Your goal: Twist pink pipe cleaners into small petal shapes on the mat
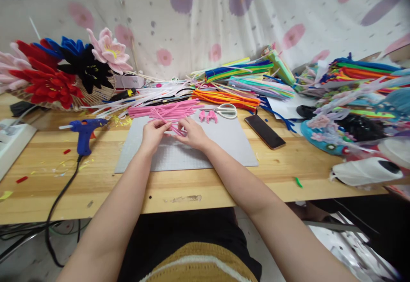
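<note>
Above a grey mat [179,156], my left hand [155,133] and my right hand [191,132] are close together, fingers closed on pink pipe cleaners [175,129] that run between them. The left one pinches a stem that slants up to the left; the right one has its fingers around the lower right ends. Just behind my hands, a pile of pink pipe cleaners [163,110] lies across the mat's back edge. To the right of it are two small bent pink pieces [208,116] and scissors with white handles [226,111].
A blue glue gun [83,135] with a black cord lies left of the mat, a phone [264,131] right. Behind are orange pipe cleaners [227,99] and other coloured bundles. Fuzzy flowers [54,86] stand back left; a white roll [365,171] lies at the right edge.
</note>
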`<state>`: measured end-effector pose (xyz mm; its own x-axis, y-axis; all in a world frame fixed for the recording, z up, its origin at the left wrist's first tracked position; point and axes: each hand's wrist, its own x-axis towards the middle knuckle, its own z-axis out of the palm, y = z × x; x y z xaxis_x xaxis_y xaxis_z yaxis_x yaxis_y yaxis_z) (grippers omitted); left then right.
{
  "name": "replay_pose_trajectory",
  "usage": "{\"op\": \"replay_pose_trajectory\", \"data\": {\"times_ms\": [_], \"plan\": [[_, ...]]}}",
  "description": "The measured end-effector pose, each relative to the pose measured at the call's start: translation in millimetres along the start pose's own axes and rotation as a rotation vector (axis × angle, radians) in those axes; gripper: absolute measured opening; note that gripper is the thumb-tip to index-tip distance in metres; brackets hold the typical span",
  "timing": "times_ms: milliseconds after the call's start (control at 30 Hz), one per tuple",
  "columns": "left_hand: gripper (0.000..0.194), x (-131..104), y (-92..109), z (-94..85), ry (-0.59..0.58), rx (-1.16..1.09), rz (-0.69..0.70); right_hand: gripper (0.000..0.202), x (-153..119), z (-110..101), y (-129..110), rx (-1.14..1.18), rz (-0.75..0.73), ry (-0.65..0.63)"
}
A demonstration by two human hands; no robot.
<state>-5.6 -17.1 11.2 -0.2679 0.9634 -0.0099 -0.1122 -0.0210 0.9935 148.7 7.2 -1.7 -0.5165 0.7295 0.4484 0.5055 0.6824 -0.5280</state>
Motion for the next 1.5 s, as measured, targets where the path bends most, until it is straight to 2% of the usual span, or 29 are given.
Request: {"op": "replay_pose_trajectory", "data": {"times_ms": [133, 267, 467, 633, 1067, 1200, 1333, 1500], "plan": [[0.033, -0.9, 1.4, 0.8, 0.021, -0.005, -0.028, 0.020, -0.2, -1.2, -4.3, -0.230, -0.071, -0.046], [0.032, 0.5, 0.8, 0.6, 0.053, -0.080, -0.062, 0.022, -0.4, 1.8, -11.3, -0.319, -0.094, -0.107], [0.030, 2.3, -0.8, 3.6, 0.102, -0.194, -0.138, 0.023, -1.2, 12.0, -23.0, -0.230, -0.073, -0.190], [0.027, 4.4, -2.6, 11.1, 0.187, -0.285, -0.141, 0.022, 0.8, 15.5, -30.3, -0.226, -0.036, -0.181], [0.026, 17.5, -10.2, 8.8, 0.215, -0.423, -0.233, 0.018, 3.9, 22.7, -29.6, -0.158, -0.084, -0.233], [0.026, 13.5, -8.4, 8.9, 0.139, -0.443, -0.254, 0.018, 1.1, 23.6, -25.7, -0.091, -0.055, -0.189], [0.017, 9.2, -7.3, 7.3, 0.017, -0.439, -0.216, 0.024, -1.5, 22.3, -21.3, 0.088, 0.088, -0.100], [0.026, 8.4, -6.4, 3.4, -0.017, -0.365, -0.159, 0.028, -0.1, 20.7, -20.3, 0.343, 0.204, -0.088]]}}
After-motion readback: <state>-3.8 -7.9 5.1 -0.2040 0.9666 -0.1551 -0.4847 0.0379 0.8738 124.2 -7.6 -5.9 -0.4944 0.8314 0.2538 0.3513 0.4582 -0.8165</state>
